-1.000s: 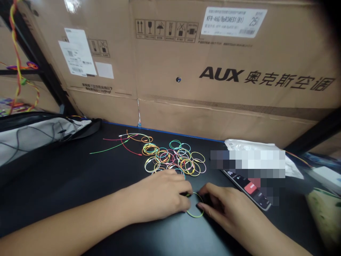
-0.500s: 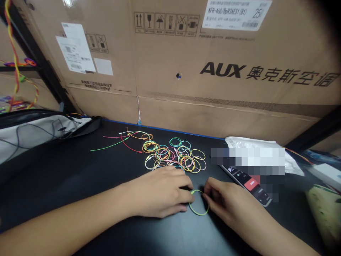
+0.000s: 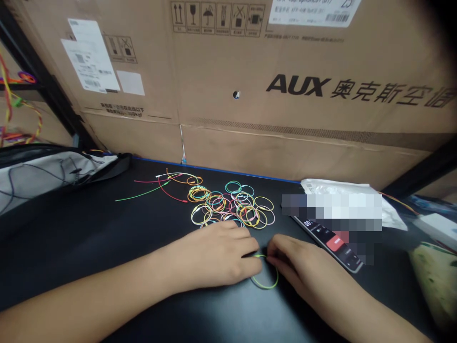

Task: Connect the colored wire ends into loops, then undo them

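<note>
A thin yellow-green wire loop (image 3: 264, 281) lies on the black tabletop (image 3: 89, 233) between my hands. My left hand (image 3: 217, 252) rests on the tabletop, with its fingertips at the loop's upper left. My right hand (image 3: 291, 259) pinches the upper part of the loop from the other side. Where the loop's ends meet is hidden by my fingers. Just beyond my left hand is a heap of several multicoloured wire loops (image 3: 232, 207), and its knuckles nearly reach them. Several loose coloured wires (image 3: 164, 183) lie further left.
A smartphone (image 3: 330, 245) with a red button on screen lies right of my right hand. Behind it is a white plastic bag (image 3: 332, 186), partly pixelated. A grey-and-black bag (image 3: 46, 174) sits at left. A large cardboard box (image 3: 285, 95) stands along the table's back edge.
My right hand has moved slightly left and closed on the loop's upper part. The loop's lower curve has shifted a little right. The whole scene sits slightly higher in the view.
</note>
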A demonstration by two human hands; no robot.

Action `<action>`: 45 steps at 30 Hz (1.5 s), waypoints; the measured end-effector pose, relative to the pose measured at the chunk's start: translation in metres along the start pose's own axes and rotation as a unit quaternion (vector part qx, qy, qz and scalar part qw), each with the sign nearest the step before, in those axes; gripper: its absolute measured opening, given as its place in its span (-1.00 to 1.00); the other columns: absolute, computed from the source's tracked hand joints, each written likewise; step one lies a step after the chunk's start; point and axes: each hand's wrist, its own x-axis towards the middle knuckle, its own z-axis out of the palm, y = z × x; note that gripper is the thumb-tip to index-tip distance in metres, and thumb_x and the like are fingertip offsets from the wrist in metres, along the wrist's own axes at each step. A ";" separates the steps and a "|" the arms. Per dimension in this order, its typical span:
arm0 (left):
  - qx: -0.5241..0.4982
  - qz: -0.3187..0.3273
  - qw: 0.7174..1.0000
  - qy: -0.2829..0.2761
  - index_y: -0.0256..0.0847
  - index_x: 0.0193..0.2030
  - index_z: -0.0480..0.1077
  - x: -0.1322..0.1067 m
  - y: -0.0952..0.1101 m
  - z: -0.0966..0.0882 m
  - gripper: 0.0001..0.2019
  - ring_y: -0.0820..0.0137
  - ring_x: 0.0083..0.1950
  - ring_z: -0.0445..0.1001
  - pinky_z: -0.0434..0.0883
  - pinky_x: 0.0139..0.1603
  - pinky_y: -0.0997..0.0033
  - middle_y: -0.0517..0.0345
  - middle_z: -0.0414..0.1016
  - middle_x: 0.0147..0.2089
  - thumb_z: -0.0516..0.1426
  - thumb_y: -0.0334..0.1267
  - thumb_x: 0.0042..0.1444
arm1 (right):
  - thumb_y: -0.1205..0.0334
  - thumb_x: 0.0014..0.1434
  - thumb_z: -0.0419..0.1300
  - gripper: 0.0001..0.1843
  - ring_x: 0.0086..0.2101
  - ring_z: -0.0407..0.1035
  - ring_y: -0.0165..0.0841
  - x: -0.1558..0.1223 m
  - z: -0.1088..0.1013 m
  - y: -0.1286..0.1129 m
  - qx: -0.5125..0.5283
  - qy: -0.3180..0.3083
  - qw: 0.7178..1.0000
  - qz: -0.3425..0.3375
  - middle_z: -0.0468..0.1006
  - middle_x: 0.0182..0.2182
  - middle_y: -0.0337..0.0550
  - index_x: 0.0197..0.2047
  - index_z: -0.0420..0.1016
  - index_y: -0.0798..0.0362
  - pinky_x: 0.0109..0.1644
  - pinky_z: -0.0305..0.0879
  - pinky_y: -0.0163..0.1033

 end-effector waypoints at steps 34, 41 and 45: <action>0.034 -0.043 0.998 -0.042 -0.31 0.06 0.49 0.005 0.017 -0.004 -0.77 0.22 -0.10 0.51 0.37 -0.08 0.22 -0.01 0.60 -0.07 0.04 -0.35 0.42 | 0.35 0.42 -0.10 -0.80 -0.52 0.39 -0.36 0.002 0.017 0.008 0.029 0.100 0.993 -0.057 0.45 -0.34 -0.20 -0.21 0.28 -0.04 -0.52 0.26 -0.28; 0.028 -0.055 0.998 -0.018 -0.33 0.19 0.43 -0.001 0.005 -0.016 -0.71 0.24 -0.02 0.55 0.42 -0.02 0.19 -0.07 0.48 0.30 0.05 -0.37 0.40 | -0.01 0.20 0.40 -0.63 -0.70 0.35 -0.50 0.001 -0.005 0.002 0.556 -0.028 0.827 0.076 0.51 -0.55 -0.35 -0.11 0.47 0.06 -0.65 0.37 -0.41; -0.009 -0.061 0.997 0.045 -0.34 0.16 0.44 -0.001 0.003 -0.021 -0.71 0.24 0.01 0.58 0.45 0.01 0.18 -0.08 0.52 0.26 0.04 -0.40 0.38 | 0.11 0.04 0.55 -0.70 -0.65 0.38 -0.50 -0.001 -0.014 -0.004 0.636 0.006 0.765 0.103 0.51 -0.64 -0.34 -0.27 0.60 0.07 -0.62 0.40 -0.46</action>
